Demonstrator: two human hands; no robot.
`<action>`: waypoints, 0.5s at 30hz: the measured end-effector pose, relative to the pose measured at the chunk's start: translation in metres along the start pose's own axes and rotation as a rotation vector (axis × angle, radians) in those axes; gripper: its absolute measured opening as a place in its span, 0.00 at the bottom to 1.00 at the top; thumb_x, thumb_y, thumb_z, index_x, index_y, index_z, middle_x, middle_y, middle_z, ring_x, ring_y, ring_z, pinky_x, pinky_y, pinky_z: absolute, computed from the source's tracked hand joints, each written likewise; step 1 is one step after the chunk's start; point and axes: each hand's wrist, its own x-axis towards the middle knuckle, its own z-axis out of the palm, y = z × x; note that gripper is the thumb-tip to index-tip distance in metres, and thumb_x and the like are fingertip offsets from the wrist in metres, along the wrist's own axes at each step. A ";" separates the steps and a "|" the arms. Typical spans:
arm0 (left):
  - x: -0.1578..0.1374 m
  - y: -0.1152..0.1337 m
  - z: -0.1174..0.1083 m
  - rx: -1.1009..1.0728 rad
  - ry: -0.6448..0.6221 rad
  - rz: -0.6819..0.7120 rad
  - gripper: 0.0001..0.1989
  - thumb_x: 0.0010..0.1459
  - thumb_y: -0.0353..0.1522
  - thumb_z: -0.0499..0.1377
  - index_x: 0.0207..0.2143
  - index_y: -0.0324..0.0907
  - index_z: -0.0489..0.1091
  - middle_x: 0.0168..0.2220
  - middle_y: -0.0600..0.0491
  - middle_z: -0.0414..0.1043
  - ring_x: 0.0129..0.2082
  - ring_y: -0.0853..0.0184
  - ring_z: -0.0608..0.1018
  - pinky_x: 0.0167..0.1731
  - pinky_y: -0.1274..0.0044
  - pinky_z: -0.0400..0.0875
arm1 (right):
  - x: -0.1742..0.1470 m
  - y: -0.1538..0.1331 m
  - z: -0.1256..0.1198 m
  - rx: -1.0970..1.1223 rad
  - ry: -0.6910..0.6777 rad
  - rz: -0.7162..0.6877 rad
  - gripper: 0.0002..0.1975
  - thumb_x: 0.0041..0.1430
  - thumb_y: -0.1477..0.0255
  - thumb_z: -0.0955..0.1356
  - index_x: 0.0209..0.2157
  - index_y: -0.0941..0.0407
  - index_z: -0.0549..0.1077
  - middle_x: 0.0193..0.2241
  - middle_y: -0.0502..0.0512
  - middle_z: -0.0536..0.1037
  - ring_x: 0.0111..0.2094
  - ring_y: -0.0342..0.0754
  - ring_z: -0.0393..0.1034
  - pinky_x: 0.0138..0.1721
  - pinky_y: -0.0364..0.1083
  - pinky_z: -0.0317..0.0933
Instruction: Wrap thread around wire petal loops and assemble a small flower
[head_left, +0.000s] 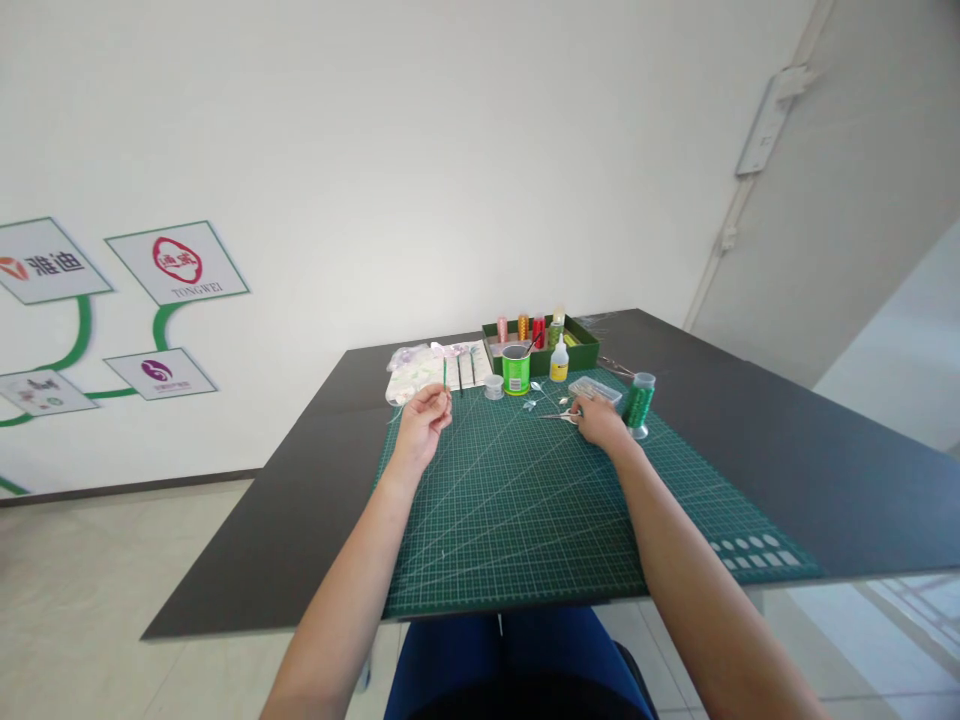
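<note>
My left hand is closed in a pinch on a thin dark green stick, held upright above the cutting mat. My right hand rests low over the mat, its fingers closed at the handles of a pair of scissors whose blades point left. Just behind that hand lies a clear plastic case. To its right stands a spool of green thread. Small pale leaf-like pieces lie left of the scissors.
The green cutting mat covers the middle of a black table. Toward the back stand a green can, a glue bottle, a small round tub, and a green box with thread spools. Plastic bags lie back left.
</note>
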 end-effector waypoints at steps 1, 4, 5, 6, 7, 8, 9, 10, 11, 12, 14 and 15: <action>-0.002 0.002 0.002 -0.014 0.000 -0.010 0.16 0.38 0.31 0.77 0.30 0.38 0.78 0.30 0.53 0.71 0.24 0.76 0.65 0.18 0.84 0.52 | 0.000 0.001 -0.001 -0.015 -0.013 -0.012 0.13 0.69 0.71 0.65 0.50 0.59 0.77 0.52 0.69 0.76 0.54 0.60 0.71 0.52 0.51 0.61; -0.009 0.009 0.010 -0.056 0.000 -0.041 0.16 0.38 0.30 0.77 0.29 0.37 0.77 0.30 0.54 0.70 0.24 0.77 0.64 0.18 0.85 0.52 | 0.001 0.002 -0.005 -0.064 -0.052 -0.056 0.14 0.67 0.73 0.66 0.50 0.60 0.77 0.50 0.68 0.77 0.52 0.57 0.73 0.53 0.49 0.62; -0.013 0.010 0.012 -0.069 0.000 -0.047 0.16 0.38 0.31 0.77 0.29 0.37 0.77 0.30 0.54 0.69 0.24 0.77 0.63 0.17 0.85 0.52 | 0.001 0.001 -0.008 -0.083 -0.065 -0.071 0.14 0.66 0.75 0.66 0.50 0.60 0.78 0.50 0.68 0.77 0.51 0.57 0.74 0.52 0.49 0.62; -0.017 0.012 0.014 -0.082 -0.001 -0.054 0.16 0.38 0.31 0.77 0.29 0.37 0.77 0.30 0.54 0.69 0.24 0.77 0.63 0.17 0.86 0.52 | 0.001 0.000 -0.010 -0.105 -0.075 -0.085 0.14 0.65 0.76 0.66 0.49 0.61 0.78 0.50 0.69 0.77 0.51 0.57 0.74 0.52 0.49 0.63; -0.021 0.014 0.016 -0.096 -0.002 -0.062 0.16 0.39 0.31 0.77 0.29 0.37 0.76 0.31 0.54 0.69 0.24 0.78 0.63 0.17 0.86 0.52 | 0.000 -0.002 -0.012 -0.128 -0.083 -0.099 0.13 0.64 0.76 0.66 0.48 0.61 0.79 0.50 0.70 0.77 0.52 0.58 0.73 0.51 0.50 0.63; -0.025 0.016 0.017 -0.111 -0.002 -0.070 0.15 0.40 0.30 0.77 0.29 0.36 0.76 0.31 0.54 0.68 0.24 0.78 0.63 0.17 0.86 0.53 | 0.000 -0.004 -0.015 -0.153 -0.090 -0.115 0.13 0.64 0.77 0.66 0.46 0.62 0.80 0.51 0.71 0.76 0.53 0.60 0.73 0.51 0.51 0.64; -0.030 0.017 0.018 -0.126 0.000 -0.077 0.15 0.41 0.30 0.76 0.29 0.36 0.76 0.31 0.54 0.68 0.24 0.77 0.63 0.17 0.86 0.53 | -0.001 -0.007 -0.017 -0.179 -0.097 -0.133 0.12 0.63 0.77 0.67 0.45 0.62 0.80 0.52 0.72 0.75 0.55 0.62 0.71 0.52 0.52 0.64; -0.034 0.019 0.018 -0.143 0.006 -0.082 0.14 0.41 0.30 0.76 0.29 0.36 0.76 0.31 0.54 0.68 0.24 0.77 0.63 0.17 0.86 0.54 | -0.002 -0.009 -0.020 -0.203 -0.104 -0.154 0.12 0.62 0.76 0.67 0.44 0.62 0.81 0.53 0.74 0.75 0.56 0.64 0.70 0.52 0.54 0.64; -0.039 0.020 0.017 -0.161 0.012 -0.085 0.14 0.42 0.29 0.75 0.30 0.36 0.76 0.31 0.54 0.68 0.25 0.77 0.63 0.18 0.86 0.55 | -0.002 -0.013 -0.022 -0.227 -0.113 -0.175 0.11 0.61 0.76 0.68 0.42 0.62 0.81 0.53 0.74 0.75 0.57 0.66 0.69 0.52 0.55 0.64; -0.044 0.021 0.017 -0.180 0.018 -0.087 0.14 0.43 0.29 0.75 0.30 0.36 0.76 0.31 0.54 0.68 0.25 0.77 0.63 0.18 0.86 0.55 | -0.003 -0.016 -0.025 -0.249 -0.122 -0.197 0.11 0.60 0.76 0.69 0.41 0.63 0.82 0.53 0.75 0.75 0.58 0.67 0.68 0.53 0.56 0.64; -0.054 0.023 0.014 -0.214 0.028 -0.091 0.13 0.43 0.28 0.75 0.31 0.36 0.76 0.32 0.54 0.68 0.25 0.77 0.63 0.18 0.86 0.56 | -0.003 -0.022 -0.029 -0.289 -0.140 -0.236 0.11 0.57 0.77 0.71 0.41 0.63 0.82 0.53 0.76 0.75 0.58 0.67 0.68 0.53 0.57 0.65; -0.058 0.023 0.013 -0.225 0.031 -0.095 0.13 0.44 0.28 0.75 0.31 0.36 0.76 0.32 0.53 0.68 0.25 0.77 0.63 0.18 0.86 0.56 | -0.002 -0.025 -0.031 -0.307 -0.150 -0.255 0.12 0.56 0.78 0.71 0.42 0.63 0.82 0.52 0.76 0.76 0.58 0.67 0.69 0.53 0.56 0.65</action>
